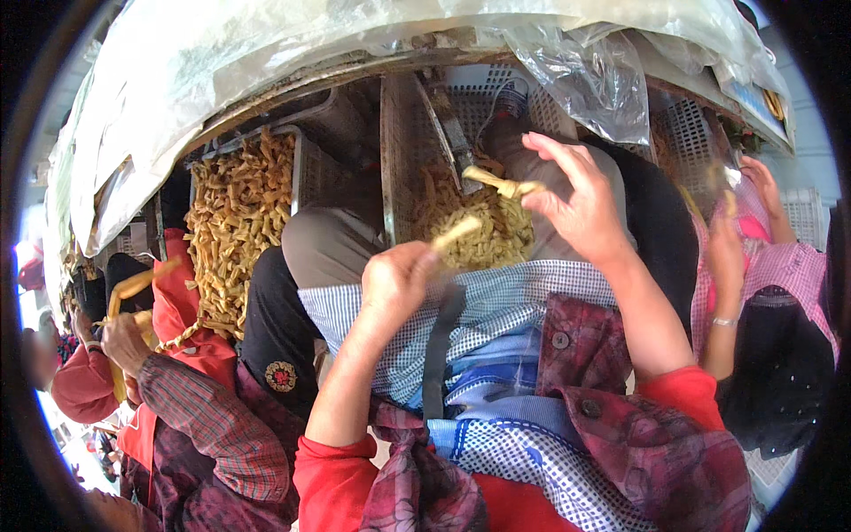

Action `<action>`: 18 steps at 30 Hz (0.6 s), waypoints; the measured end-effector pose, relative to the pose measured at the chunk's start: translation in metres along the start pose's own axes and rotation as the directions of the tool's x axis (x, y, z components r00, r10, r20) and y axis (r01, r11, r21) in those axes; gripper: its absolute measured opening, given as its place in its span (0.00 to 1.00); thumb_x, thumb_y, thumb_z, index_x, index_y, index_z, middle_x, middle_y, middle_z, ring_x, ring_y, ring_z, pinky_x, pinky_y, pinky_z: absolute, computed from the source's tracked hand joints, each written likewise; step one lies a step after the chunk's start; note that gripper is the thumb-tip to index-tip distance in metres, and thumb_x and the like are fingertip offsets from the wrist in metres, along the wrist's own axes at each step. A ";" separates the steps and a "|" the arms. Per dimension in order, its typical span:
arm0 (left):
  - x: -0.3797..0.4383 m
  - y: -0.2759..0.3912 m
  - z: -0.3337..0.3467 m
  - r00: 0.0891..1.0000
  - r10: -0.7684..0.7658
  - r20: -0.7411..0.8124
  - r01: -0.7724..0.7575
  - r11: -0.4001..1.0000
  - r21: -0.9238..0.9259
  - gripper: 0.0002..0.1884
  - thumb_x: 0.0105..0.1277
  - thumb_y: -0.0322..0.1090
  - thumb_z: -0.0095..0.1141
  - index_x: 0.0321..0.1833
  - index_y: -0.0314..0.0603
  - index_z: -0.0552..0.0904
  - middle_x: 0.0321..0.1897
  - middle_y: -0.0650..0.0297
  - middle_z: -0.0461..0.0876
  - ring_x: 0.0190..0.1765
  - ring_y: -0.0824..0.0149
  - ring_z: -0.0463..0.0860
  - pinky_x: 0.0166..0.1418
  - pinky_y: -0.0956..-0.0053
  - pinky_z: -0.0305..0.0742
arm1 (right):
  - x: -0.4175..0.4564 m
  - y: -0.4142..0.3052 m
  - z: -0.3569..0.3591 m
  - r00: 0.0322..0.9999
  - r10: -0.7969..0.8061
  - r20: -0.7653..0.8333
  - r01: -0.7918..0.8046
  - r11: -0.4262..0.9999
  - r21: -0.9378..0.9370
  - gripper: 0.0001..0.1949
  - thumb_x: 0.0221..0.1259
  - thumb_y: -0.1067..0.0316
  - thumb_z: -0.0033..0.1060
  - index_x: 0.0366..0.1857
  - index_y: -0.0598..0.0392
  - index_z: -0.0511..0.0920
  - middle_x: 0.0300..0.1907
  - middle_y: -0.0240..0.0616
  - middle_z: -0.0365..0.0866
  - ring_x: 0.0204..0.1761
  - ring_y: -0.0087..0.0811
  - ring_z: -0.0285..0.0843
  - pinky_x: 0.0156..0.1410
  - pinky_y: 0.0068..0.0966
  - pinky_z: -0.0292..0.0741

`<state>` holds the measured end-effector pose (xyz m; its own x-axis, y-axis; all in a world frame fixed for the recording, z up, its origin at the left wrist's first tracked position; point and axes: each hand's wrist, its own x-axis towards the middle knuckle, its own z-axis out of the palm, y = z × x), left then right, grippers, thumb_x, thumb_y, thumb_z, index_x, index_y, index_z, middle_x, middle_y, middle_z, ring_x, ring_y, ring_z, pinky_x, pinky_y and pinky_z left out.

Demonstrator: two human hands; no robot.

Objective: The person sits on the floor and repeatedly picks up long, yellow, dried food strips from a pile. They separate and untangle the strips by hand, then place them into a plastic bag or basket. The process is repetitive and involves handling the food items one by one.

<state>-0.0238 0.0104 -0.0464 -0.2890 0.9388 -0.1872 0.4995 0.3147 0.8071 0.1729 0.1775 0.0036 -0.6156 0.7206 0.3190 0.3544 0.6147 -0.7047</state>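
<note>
My left hand is closed around a pale yellow strip, blurred, its end jutting out to the right. My right hand is raised to the right with its fingers spread. A yellow knotted strip lies against that thumb's tip; whether it is pinched or loose I cannot tell. Below both hands, a heap of small yellow knotted pieces rests between my knees, in or beside a perforated plastic crate. A narrow metal bar slants down to the heap.
A crate of brown-yellow knotted pieces stands at left. A wooden board edges my space. Plastic sheeting covers the table ahead, with a clear flap hanging down. Co-workers sit close: a plaid sleeve left, a hand right.
</note>
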 end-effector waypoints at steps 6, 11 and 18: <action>-0.010 0.091 0.000 0.924 0.380 0.033 -0.381 0.924 0.036 0.17 0.57 0.47 0.67 0.29 0.41 0.78 0.22 0.54 0.81 0.27 0.54 0.83 0.30 0.61 0.77 | 0.001 -0.047 -0.012 0.849 0.024 0.528 -0.158 0.965 0.210 0.19 0.64 0.48 0.57 0.36 0.56 0.83 0.27 0.49 0.83 0.33 0.49 0.84 0.40 0.39 0.77; 0.005 0.115 -0.046 0.884 0.467 0.032 -0.466 0.874 0.137 0.17 0.62 0.42 0.66 0.22 0.38 0.77 0.14 0.60 0.72 0.17 0.64 0.73 0.22 0.69 0.67 | -0.013 -0.001 -0.029 0.734 0.135 0.665 0.141 0.928 -0.344 0.20 0.45 0.46 0.73 0.31 0.52 0.85 0.20 0.41 0.83 0.26 0.36 0.84 0.32 0.33 0.77; -0.003 0.062 0.011 0.706 0.332 0.626 0.247 0.713 -0.656 0.12 0.65 0.43 0.62 0.42 0.42 0.83 0.31 0.68 0.83 0.29 0.75 0.77 0.34 0.79 0.73 | -0.015 -0.065 -0.041 0.808 -0.485 0.335 0.300 0.827 0.476 0.32 0.43 0.42 0.73 0.49 0.55 0.82 0.31 0.30 0.81 0.28 0.31 0.76 0.31 0.29 0.73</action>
<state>0.0176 0.0285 -0.0017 0.4730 0.8545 -0.2150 -0.2513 0.3647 0.8966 0.1878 0.1400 0.0708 -0.9050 0.1762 0.3871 -0.2260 0.5717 -0.7887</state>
